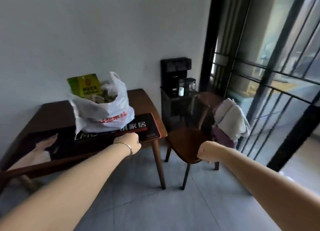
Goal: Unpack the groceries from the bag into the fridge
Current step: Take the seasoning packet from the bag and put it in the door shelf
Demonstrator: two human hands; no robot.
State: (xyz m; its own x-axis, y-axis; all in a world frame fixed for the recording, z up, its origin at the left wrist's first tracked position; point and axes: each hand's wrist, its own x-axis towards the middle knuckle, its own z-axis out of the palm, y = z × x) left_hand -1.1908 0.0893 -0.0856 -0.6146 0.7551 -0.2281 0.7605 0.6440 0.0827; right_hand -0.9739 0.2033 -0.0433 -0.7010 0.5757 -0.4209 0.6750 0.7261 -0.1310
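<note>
bag ×1, white, on mat ×1, table ×1 | box ×1, green, upright in bag | chair ×1 (cloth over back) | left hand at table edge, right hand above chair: fingers hidden, grip cannot be told

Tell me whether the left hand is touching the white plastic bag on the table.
Apart. The head view shows a strip of dark mat and its red edge between the left hand and the white plastic bag.
</note>
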